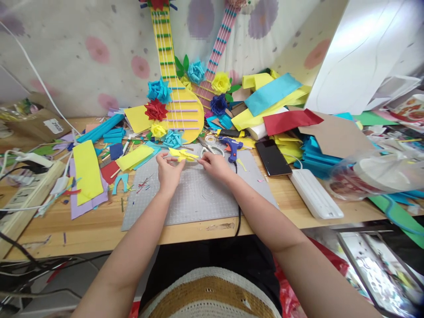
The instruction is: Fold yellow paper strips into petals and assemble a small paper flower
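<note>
A yellow cut paper piece [183, 154] with pointed ends, perhaps petals, is held above the grey cutting mat [202, 198]. My left hand [169, 171] is closed on it, thumb and fingers pinching its left side and lower edge. At the piece's right end, my right hand [216, 166] is closed in a pinch; what lies between those fingertips is too small to make out. Just behind the right hand lie scissors [215, 150] with pale handles. A blue glue gun [233, 148] rests beside them, its black cable running toward the front edge.
Upright at the back stands a yellow paper instrument [185, 110] with paper flowers; a pink one [220, 48] leans behind it. Crepe paper [274, 95] is heaped right of them. A phone [272, 157] and white power bank [316, 194] lie rightward; a power strip [23, 194] is left.
</note>
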Demonstrator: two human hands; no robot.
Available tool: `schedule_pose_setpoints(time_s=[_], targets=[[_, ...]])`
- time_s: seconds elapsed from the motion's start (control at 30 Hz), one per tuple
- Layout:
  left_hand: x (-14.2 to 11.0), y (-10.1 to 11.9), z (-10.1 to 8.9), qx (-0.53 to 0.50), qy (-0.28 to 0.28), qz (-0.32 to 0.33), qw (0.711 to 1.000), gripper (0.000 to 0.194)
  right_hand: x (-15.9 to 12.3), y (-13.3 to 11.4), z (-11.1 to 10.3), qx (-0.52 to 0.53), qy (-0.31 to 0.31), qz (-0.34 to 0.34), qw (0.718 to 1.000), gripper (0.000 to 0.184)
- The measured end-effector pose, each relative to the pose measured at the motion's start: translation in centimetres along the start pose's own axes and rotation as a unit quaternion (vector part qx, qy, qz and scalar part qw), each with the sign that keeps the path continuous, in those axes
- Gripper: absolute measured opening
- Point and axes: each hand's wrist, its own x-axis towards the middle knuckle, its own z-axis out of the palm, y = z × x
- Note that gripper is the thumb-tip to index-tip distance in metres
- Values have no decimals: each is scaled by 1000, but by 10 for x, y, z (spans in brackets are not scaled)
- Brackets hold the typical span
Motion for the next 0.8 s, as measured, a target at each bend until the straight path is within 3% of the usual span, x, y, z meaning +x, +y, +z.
schedule_pose_setpoints(time_s=[0.1, 0.17, 0.3, 0.47, 0.57, 0.8], targets=[[-4, 2, 0, 65, 36, 88, 993, 57, -1, -1, 0, 4, -1, 3, 1000, 21], [-7, 4, 0, 70, 32, 111, 991, 56, -2, -3, 1, 8, -2, 1, 1000, 21], [-6, 2, 1, 48, -4, 98, 994, 54, -3, -5, 2, 18, -3, -14, 1000, 19], [-1, -6, 0, 110, 22, 125, 986, 51, -2, -5, 3, 12, -11, -13, 1000, 19], [0, -9, 0, 104, -4, 104, 989, 47, -3, -6, 4, -8, -6, -16, 1000, 19], [-6, 1, -1, 137, -29, 147, 979, 41, -4, -6, 4, -52, 2, -12, 999, 20]])
